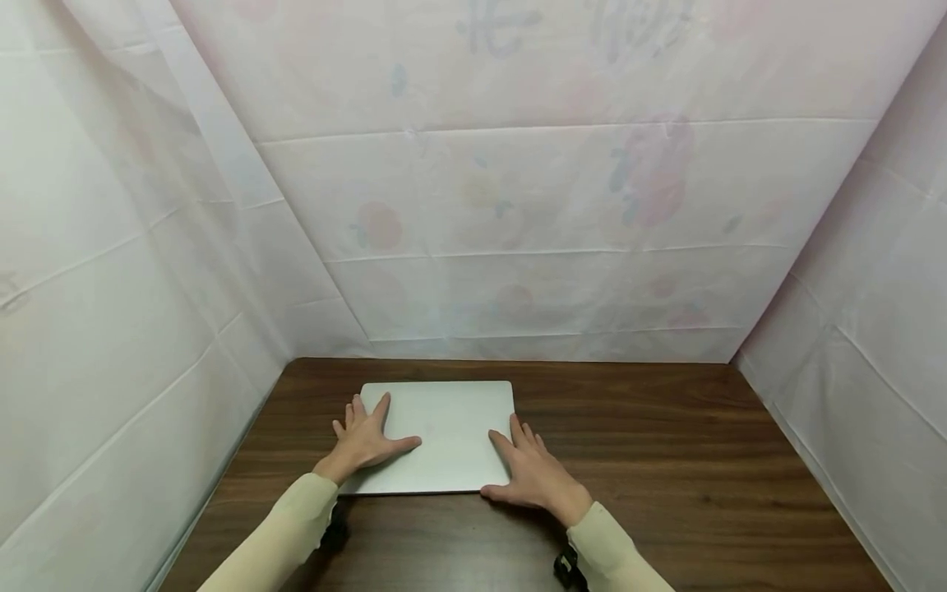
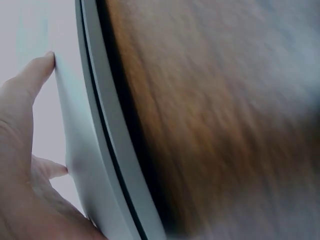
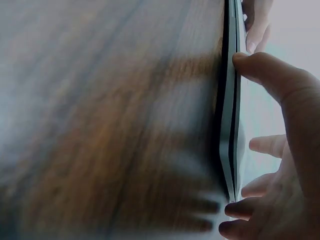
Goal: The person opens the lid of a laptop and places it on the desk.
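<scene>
A closed silver laptop (image 1: 447,427) lies flat on the dark wooden table (image 1: 651,460). My left hand (image 1: 367,440) rests on the left part of its lid, fingers spread and thumb pointing inward. At the right front corner is my right hand (image 1: 538,475), its fingers fairly straight along the right edge and lid. In the right wrist view, the right thumb (image 3: 260,67) touches the front edge by the lid seam. The left wrist view shows the thin dark seam between lid and base, with the left thumb (image 2: 37,75) on the lid.
White cloth sheets with faint fruit prints hang behind the table (image 1: 510,304), on the left (image 1: 133,345) and on the right (image 1: 858,353). They stand right at the table's edges. Both forearms, in pale sleeves, reach in from the front, with dark devices at the wrists.
</scene>
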Tool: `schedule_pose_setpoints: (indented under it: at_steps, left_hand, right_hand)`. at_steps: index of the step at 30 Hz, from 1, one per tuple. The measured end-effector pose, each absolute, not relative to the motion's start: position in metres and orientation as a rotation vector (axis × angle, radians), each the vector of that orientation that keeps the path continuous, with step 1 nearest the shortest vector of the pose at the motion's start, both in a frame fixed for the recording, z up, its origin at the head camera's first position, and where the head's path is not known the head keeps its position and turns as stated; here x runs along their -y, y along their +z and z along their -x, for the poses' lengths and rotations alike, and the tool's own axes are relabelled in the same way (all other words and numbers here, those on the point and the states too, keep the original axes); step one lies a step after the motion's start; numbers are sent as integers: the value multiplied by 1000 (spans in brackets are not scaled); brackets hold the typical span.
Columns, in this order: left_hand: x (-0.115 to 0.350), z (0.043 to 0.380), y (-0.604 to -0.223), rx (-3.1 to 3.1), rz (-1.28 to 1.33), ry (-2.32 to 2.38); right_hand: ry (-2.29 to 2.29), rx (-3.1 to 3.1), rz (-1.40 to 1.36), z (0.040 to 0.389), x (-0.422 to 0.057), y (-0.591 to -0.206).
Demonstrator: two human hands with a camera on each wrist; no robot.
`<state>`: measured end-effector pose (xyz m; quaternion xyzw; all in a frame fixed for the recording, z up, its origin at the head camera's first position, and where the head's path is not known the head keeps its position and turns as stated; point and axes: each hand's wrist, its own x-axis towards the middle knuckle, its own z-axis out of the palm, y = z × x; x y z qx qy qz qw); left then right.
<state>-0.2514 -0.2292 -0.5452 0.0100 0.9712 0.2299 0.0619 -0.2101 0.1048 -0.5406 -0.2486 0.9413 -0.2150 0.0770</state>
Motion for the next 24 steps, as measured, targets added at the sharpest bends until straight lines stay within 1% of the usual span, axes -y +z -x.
schedule_pose_setpoints:
  at_steps: [5, 11, 24]
  left_hand:
    - [234, 246, -545, -2961, -83, 674]
    - [246, 240, -542, -2976, -130, 635]
    - [250, 245, -552, -2896, -138, 622]
  right_hand:
    - [-600, -2837, 807, 215, -99, -542]
    - [-575, -2838, 800, 217, -94, -542]
    - [-569, -2834, 813, 216, -95, -543]
